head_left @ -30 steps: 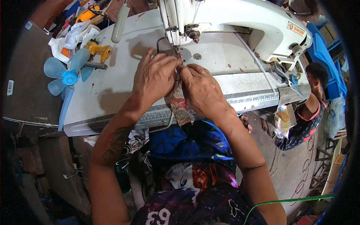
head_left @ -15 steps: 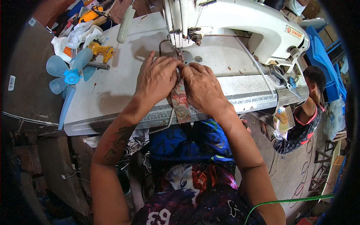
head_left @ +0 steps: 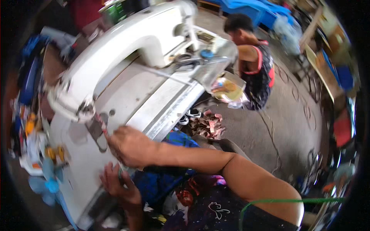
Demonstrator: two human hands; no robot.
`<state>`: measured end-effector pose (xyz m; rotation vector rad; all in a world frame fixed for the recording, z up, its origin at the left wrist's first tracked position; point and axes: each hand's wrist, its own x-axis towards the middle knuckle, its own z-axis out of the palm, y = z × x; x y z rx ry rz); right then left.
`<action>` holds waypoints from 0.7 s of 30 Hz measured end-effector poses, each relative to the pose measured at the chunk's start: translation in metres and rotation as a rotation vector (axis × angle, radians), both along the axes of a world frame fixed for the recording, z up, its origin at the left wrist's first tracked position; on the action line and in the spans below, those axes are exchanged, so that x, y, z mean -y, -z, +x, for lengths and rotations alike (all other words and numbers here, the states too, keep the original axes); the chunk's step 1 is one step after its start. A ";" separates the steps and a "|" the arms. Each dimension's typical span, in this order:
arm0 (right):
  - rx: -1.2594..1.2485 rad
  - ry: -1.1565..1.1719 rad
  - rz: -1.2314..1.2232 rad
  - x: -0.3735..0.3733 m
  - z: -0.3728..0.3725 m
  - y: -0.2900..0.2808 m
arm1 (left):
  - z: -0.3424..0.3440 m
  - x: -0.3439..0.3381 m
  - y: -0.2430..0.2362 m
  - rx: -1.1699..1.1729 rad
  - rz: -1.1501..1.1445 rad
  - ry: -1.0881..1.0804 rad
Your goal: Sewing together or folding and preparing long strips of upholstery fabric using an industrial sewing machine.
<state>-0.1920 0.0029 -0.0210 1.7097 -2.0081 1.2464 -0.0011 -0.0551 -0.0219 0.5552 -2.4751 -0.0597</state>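
Observation:
A white sewing machine [head_left: 131, 34] stands on the pale table [head_left: 127, 104]. From under its needle end, a narrow patterned fabric strip [head_left: 103, 125] in red and pink runs toward me. My right hand [head_left: 133, 148] is closed on the strip, its knuckles up, just in front of the machine's metal plate. Nearer the table's front edge is my left hand [head_left: 119, 184], palm partly turned up and fingers apart and loosely bent. Motion blurs it somewhat, and the strip's near end is mostly hidden by my hands.
Scissors [head_left: 187, 65] and a blue round piece [head_left: 207, 54] lie at the table's right end. Beyond sits another person [head_left: 258, 73]. A light-blue fan [head_left: 50, 184] and a yellow tool [head_left: 56, 154] are at the left. Fabric scraps [head_left: 208, 125] lie on the floor.
My view has swung to the right, so the machine appears farther left and tilted. My left hand has left the strip and drawn back toward me; my right hand stays on it.

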 end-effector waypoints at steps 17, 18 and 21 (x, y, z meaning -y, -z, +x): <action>1.063 0.019 0.012 -0.050 0.016 -0.029 | -0.013 -0.002 -0.048 -0.480 0.982 -0.311; 1.071 0.014 0.089 -0.058 0.016 -0.027 | -0.014 -0.016 -0.053 -0.455 0.979 -0.183; 1.401 -0.112 0.204 -0.077 0.022 -0.017 | -0.014 -0.048 -0.053 -0.290 0.893 0.123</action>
